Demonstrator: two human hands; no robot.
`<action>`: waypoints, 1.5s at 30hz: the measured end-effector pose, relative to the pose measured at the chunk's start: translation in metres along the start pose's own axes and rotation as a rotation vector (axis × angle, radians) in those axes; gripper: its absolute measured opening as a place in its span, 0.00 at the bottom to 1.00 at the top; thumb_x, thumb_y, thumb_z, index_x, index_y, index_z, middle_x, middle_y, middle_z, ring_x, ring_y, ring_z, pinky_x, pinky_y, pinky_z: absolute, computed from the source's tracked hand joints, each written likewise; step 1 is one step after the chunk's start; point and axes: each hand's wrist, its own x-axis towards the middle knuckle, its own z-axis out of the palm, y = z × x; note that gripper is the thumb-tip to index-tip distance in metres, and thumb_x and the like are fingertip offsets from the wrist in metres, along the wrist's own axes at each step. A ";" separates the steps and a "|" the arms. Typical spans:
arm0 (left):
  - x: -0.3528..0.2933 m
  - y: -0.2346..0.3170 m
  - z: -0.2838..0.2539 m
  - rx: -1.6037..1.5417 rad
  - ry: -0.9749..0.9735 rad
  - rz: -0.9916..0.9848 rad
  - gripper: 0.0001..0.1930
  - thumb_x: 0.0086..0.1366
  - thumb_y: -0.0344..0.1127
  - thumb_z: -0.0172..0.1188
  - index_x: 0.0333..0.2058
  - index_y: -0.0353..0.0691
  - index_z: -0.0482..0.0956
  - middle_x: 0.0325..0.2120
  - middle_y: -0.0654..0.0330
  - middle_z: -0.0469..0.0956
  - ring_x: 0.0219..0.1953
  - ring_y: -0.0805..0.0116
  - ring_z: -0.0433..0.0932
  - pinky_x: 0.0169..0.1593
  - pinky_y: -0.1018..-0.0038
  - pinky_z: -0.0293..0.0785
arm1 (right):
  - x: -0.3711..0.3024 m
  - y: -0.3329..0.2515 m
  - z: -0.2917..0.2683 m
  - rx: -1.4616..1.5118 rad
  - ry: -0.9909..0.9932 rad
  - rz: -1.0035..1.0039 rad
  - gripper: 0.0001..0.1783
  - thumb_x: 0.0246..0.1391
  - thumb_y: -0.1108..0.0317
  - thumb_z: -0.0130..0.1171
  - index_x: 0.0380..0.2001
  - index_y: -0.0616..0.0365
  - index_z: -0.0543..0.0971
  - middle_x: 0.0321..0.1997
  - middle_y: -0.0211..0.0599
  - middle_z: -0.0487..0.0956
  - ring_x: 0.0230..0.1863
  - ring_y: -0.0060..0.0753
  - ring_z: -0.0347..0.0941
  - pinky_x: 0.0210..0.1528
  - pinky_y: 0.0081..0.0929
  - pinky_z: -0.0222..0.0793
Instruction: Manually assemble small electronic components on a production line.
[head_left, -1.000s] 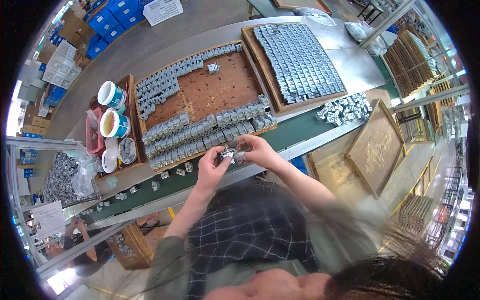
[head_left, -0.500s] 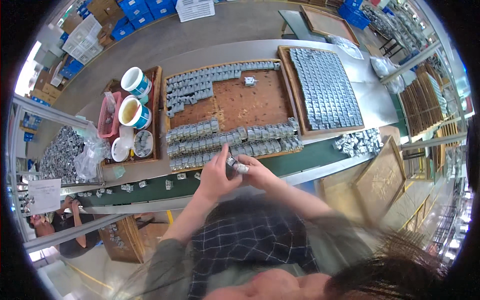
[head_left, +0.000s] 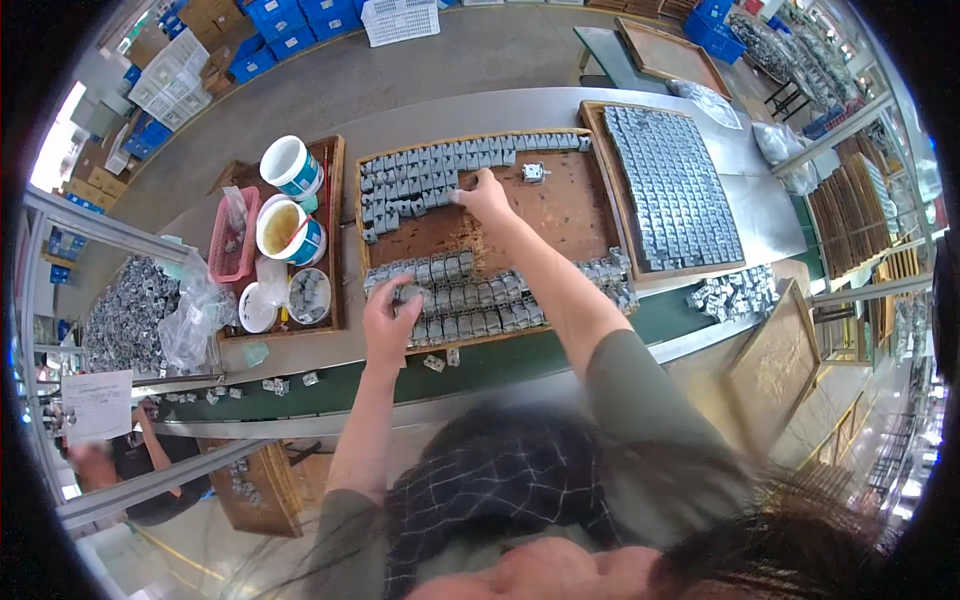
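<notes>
On the brown wooden tray (head_left: 560, 215) set upon the metal counter (head_left: 450, 110), your two hands work at separate places. Half a second ago they met in front of the tray's near edge; now your right hand (head_left: 484, 198) has reached across to the inner end of the far block of grey parts (head_left: 405, 180), and your left hand (head_left: 388, 318) has gone to the left portion of the front rows (head_left: 500, 292). The handling, judged from this, is divided between the two groups rather than joined on one piece. Your right thumb and fingers are bent closely together at the block's edge; whether they grip a part cannot be told. Your left hand is half curled, thumb and forefinger apart, with grey metal between them; whether it is gripped or merely lies in the row is unclear. Both groups run lengthwise from left to right, rising slightly toward the right. The lone part (head_left: 534, 173) sits apart on the tray's bare floor, its small stub seeming to point rightward, its long axis roughly parallel to the rows.
</notes>
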 end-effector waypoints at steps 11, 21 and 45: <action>0.098 -0.020 0.061 0.201 -0.295 0.043 0.26 0.52 0.34 0.61 0.50 0.31 0.72 0.39 0.53 0.78 0.41 0.71 0.76 0.44 0.75 0.72 | -0.103 -0.008 -0.080 1.096 -0.168 0.263 0.15 0.51 0.78 0.53 0.44 0.62 0.69 0.37 0.37 0.75 0.36 0.27 0.73 0.34 0.22 0.71; 0.085 0.002 0.085 0.868 -0.402 0.260 0.23 0.46 0.38 0.56 0.42 0.35 0.78 0.40 0.44 0.76 0.47 0.49 0.74 0.51 0.64 0.69 | -0.218 0.026 -0.152 1.338 -0.150 0.453 0.12 0.56 0.76 0.49 0.44 0.58 0.69 0.36 0.34 0.74 0.35 0.30 0.73 0.31 0.22 0.70; -0.119 0.035 0.150 -0.386 -0.219 -0.245 0.18 0.60 0.22 0.52 0.50 0.37 0.74 0.33 0.65 0.73 0.27 0.81 0.70 0.30 0.84 0.66 | -0.283 0.059 -0.192 1.263 -0.491 0.538 0.15 0.55 0.74 0.56 0.46 0.60 0.72 0.39 0.38 0.79 0.35 0.26 0.77 0.34 0.19 0.74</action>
